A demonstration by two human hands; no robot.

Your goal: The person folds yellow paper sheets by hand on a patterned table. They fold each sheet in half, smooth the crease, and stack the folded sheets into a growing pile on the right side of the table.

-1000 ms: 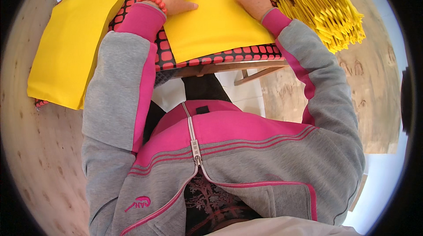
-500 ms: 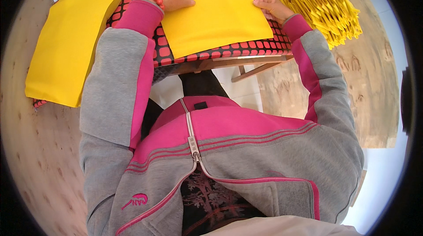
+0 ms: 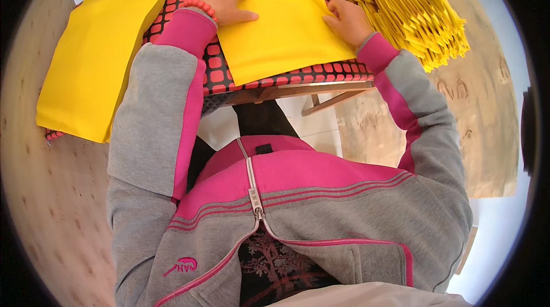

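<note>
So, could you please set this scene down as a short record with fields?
Left hand: spread on the middle yellow sheet
Right hand: curled at that sheet's right edge; grip unclear
Left wrist: red beaded bracelet
Left side: flat yellow pile
Right side: ruffled yellow pile
Surface: red-and-black patterned cover

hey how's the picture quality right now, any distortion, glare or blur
Head view: fisheye distortion, black rounded border, jacket looming large; head view, right rim: pale surface looks washed out; head view, top: left hand and right hand fairly sharp.
</note>
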